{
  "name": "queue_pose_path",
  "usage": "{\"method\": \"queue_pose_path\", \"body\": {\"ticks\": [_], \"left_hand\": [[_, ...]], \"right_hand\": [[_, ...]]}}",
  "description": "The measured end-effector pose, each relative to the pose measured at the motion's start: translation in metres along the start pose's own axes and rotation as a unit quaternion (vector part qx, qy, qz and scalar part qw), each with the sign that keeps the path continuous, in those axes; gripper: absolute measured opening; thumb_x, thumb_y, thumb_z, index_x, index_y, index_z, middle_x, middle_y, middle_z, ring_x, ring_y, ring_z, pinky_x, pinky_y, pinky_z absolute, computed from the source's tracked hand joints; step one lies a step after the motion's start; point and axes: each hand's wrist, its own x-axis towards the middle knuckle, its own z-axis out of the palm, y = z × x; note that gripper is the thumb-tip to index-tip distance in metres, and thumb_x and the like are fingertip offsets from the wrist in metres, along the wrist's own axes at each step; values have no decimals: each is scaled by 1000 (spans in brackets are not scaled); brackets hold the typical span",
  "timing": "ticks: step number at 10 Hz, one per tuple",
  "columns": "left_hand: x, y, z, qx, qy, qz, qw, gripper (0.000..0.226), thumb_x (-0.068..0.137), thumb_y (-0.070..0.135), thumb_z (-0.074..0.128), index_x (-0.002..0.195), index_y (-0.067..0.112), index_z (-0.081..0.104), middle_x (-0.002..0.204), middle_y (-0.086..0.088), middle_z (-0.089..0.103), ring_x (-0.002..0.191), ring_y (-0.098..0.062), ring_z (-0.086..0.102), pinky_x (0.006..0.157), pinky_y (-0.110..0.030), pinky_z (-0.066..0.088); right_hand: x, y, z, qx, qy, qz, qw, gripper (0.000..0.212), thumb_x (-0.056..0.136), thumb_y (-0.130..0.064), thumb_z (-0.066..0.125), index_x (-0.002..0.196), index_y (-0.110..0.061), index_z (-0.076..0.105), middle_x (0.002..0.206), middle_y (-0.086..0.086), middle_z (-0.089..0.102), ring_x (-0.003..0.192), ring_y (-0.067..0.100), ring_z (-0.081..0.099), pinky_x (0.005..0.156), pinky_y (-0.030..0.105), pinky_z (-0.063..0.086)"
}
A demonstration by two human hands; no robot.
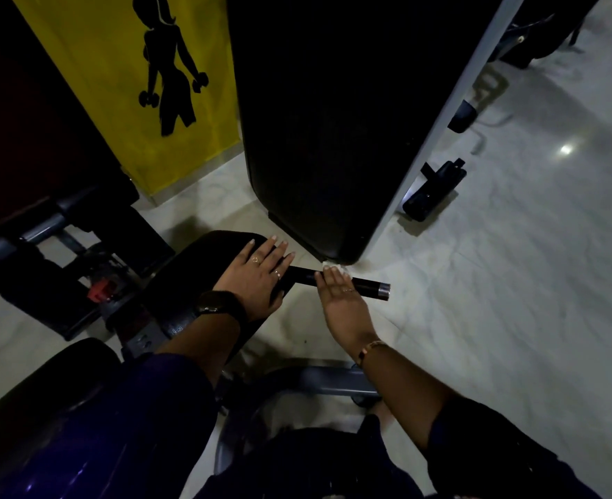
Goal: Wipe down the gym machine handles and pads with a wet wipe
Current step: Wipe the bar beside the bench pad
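The wet wipe (337, 267), a thin, limp, damp sheet that will likely bunch unless pinned flat, lies under the straight fingers of the right hand (340, 297), pressed onto the handle (367, 284), with only a white edge showing past the fingertips. The handle looks like a stiff, smooth black bar, probably best wrapped round its middle with the wipe. Its long axis runs crosswise beneath the right palm, its metal cap (383, 290) pointing to the person's right, while the left hand (257, 279) lies flat, holding nothing, on the black pad (203, 261) at the bar's other end.
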Motion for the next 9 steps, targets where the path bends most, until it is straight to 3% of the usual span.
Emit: {"method": "queue_pose_path", "body": {"ticks": [1,2,3,4,5,6,7,8,9], "left_hand": [[0,0,1,-8,4,1,1000,73,96,50,32,157,21,4,164,-5,2,151,-25,-2,120,-45,-2],[0,-1,1,-9,1,3,1000,73,96,50,32,157,22,3,164,-5,1,151,-25,-4,120,-45,-3],[2,-2,2,-12,-1,3,1000,73,96,50,31,157,22,1,164,-5,-1,151,-25,-5,120,-45,-5],[1,-2,4,-8,-4,2,1000,73,96,50,30,157,22,1,164,-4,-1,151,-25,-6,119,-45,-6],[1,-2,5,-6,3,5,1000,73,95,49,31,157,21,3,165,-5,0,151,-25,-5,119,-45,-5],[1,-3,5,-7,-2,6,1000,73,96,49,30,157,20,3,164,-5,-1,151,-25,-6,119,-46,-5],[2,-2,5,-6,4,9,1000,74,96,49,30,157,19,2,164,-6,0,151,-26,-6,119,-46,-4],[2,-3,4,-5,0,8,1000,74,96,49,30,156,19,0,164,-7,-1,151,-26,-6,119,-46,-4],[2,-3,5,-4,0,9,1000,74,96,49,30,156,19,-2,164,-8,-2,151,-26,-7,119,-47,-3]], "right_hand": [[-17,27,2,-51,15,-76,996,65,79,7,20,137,-1,49,143,18,47,132,30,46,114,46,31],[-33,54,-5,-63,22,-95,993,64,81,10,29,140,-3,46,146,15,44,134,29,43,115,44,30],[-21,48,-8,-46,24,-18,998,70,67,13,53,136,3,49,139,23,50,127,34,51,107,46,35],[6,18,-4,-23,9,56,998,61,66,10,55,127,6,56,127,26,59,115,36,60,101,48,43],[25,-12,-2,-5,-15,57,998,53,72,1,49,124,3,61,123,23,63,113,34,62,100,45,48],[19,-21,3,-20,-27,-15,999,54,76,1,47,129,2,56,133,23,55,123,35,55,104,46,44],[2,7,4,-52,19,-95,994,56,80,3,34,133,-1,54,139,18,52,128,31,51,108,46,36],[-7,30,-6,-54,30,-119,991,62,79,6,24,131,0,56,136,18,55,125,30,54,104,44,39],[3,27,-8,-31,22,-73,997,56,74,9,48,129,3,56,131,21,58,119,31,58,101,45,42]]}}
